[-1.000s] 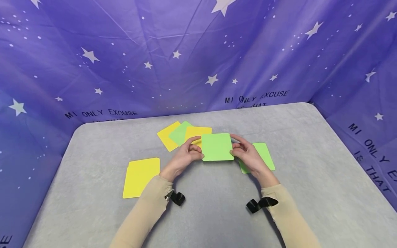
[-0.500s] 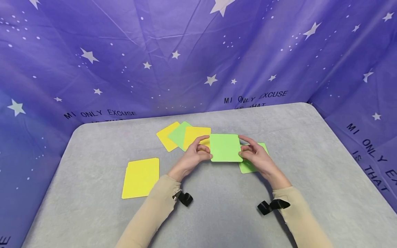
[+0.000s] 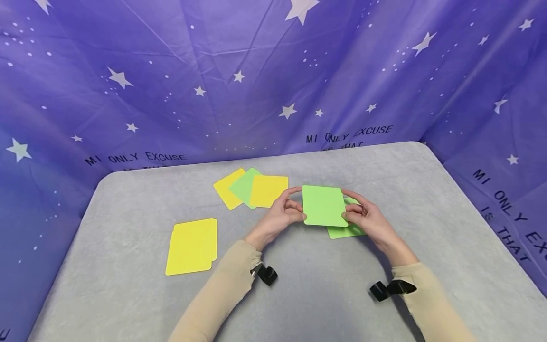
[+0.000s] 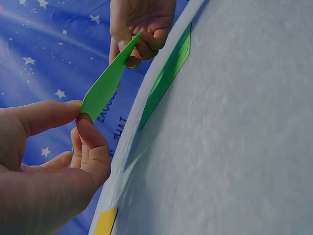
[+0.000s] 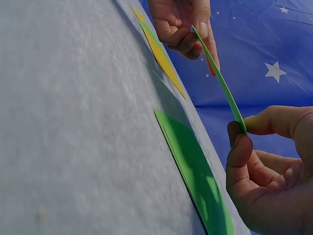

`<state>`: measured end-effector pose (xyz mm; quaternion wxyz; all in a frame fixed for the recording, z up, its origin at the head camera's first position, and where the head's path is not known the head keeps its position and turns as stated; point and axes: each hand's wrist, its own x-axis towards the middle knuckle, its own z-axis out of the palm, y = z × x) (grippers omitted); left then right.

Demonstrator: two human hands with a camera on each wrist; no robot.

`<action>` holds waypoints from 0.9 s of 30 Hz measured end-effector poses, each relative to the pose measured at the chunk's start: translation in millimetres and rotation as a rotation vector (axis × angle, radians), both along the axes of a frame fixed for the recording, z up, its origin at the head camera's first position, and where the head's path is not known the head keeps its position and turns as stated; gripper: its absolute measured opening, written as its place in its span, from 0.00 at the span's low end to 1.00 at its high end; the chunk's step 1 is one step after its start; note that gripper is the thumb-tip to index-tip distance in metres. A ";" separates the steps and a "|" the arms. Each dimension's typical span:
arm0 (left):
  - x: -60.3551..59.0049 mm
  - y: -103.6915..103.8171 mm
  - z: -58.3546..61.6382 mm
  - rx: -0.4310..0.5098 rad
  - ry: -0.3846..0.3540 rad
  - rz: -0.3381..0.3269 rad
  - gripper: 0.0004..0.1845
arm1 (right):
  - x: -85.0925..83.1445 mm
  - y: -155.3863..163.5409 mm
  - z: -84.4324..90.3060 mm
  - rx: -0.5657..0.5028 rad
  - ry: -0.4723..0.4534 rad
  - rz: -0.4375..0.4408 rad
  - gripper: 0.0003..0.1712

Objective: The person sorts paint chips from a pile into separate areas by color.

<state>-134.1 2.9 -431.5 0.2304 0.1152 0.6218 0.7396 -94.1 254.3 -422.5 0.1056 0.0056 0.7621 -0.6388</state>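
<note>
Between both hands a square green card point(image 3: 325, 206) is held above the table, one hand at each side edge. My left hand point(image 3: 279, 216) pinches its left edge between thumb and fingers; my right hand point(image 3: 372, 223) pinches the opposite edge. Both wrist views show the card raised off the surface, its thin edge seen almost side-on. Below and slightly behind it lies a small pile of green cards point(image 5: 190, 166), partly covered in the head view by the held card and the right hand.
Left of the hands lies a pile of yellow cards point(image 3: 192, 247), edges slightly offset. Farther back, a fanned row overlaps: a yellow card point(image 3: 226, 187), a green card point(image 3: 243, 187) and another yellow card point(image 3: 270, 191). A purple star-printed curtain point(image 3: 239, 109) borders the grey table point(image 3: 307, 294).
Both hands have carried the green card to the right, from beside the fanned cards to over the green pile. The fanned row and more of the yellow pile are now uncovered.
</note>
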 end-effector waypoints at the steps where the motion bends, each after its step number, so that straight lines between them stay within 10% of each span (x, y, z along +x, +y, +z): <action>1: 0.3 2.1 -0.1 0.001 0.000 -0.002 0.39 | 0.9 1.9 0.5 0.005 0.003 0.001 0.39; 27: 18.5 32.2 -1.9 -0.207 0.042 -0.103 0.36 | 21.7 44.4 2.0 0.367 0.172 0.073 0.31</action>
